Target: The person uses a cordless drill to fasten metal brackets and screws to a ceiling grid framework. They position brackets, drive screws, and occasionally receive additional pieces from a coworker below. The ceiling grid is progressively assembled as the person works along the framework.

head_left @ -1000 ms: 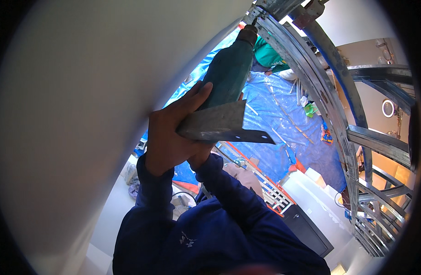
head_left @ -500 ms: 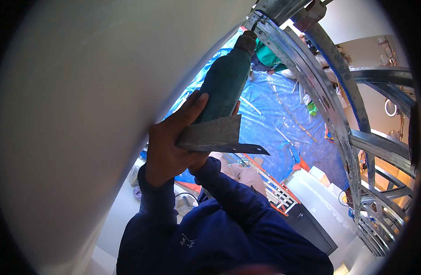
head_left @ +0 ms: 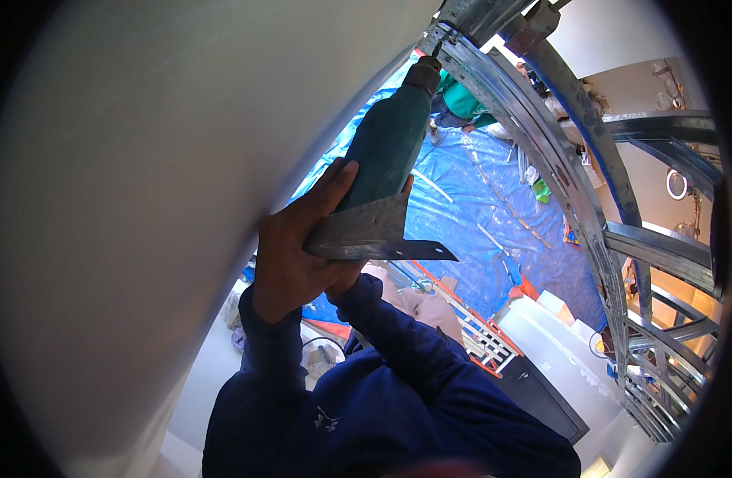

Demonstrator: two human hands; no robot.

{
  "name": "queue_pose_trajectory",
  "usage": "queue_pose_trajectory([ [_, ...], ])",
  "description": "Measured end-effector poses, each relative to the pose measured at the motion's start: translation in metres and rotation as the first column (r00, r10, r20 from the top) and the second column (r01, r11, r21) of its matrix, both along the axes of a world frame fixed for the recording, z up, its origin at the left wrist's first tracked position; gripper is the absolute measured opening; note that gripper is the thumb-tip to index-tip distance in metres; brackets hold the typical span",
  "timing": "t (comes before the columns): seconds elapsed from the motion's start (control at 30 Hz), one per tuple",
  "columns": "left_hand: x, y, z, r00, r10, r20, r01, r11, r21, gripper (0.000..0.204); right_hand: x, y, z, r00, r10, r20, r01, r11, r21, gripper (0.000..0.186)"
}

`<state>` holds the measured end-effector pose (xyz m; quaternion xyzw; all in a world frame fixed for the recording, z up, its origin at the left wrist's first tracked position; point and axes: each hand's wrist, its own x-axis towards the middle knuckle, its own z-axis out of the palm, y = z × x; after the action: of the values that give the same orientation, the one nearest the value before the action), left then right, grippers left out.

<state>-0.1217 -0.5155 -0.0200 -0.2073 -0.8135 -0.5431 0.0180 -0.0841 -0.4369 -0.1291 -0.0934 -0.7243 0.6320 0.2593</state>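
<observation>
A teal power drill (head_left: 386,139) is raised in front of me, its nose pointing up and to the right. My left hand (head_left: 290,247) wraps round its lower left side, fingers stretched along the body. My right hand (head_left: 347,283) is at the lower end, mostly hidden behind a bent grey metal plate (head_left: 366,227); a fingertip shows at the drill's right side. From the chuck a thin dark bit (head_left: 437,49) reaches the end of a curved metal track (head_left: 533,119). Whether the bit touches a screw there is too small to tell.
A smooth pale curved surface (head_left: 143,199) rises close on my left. More curved metal framing (head_left: 661,251) stands at right. Far below, blue sheeting (head_left: 493,207) covers the floor, with a person in green (head_left: 461,102) on it. An orange-and-white ladder (head_left: 481,331) is lower down.
The drill and metal plate have shifted slightly left, and the plate has risen a little. Both hands keep their hold, and the bit stays by the track's end.
</observation>
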Motion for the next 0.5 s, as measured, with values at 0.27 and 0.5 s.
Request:
queue_pose_trajectory([
  [0.27, 0.0021, -0.0038, 0.0007, 0.999, 0.002, 0.041, 0.0, 0.999, -0.035, 0.095, 0.0013, -0.0009, -0.0037, 1.0, 0.007, 0.003, -0.007, 1.0, -0.003, 0.119],
  [0.5, 0.004, -0.0065, -0.0004, 0.999, -0.009, 0.034, 0.01, 1.0, -0.013, 0.093, 0.0046, 0.0006, -0.0063, 1.0, 0.006, -0.005, -0.006, 1.0, 0.014, 0.119],
])
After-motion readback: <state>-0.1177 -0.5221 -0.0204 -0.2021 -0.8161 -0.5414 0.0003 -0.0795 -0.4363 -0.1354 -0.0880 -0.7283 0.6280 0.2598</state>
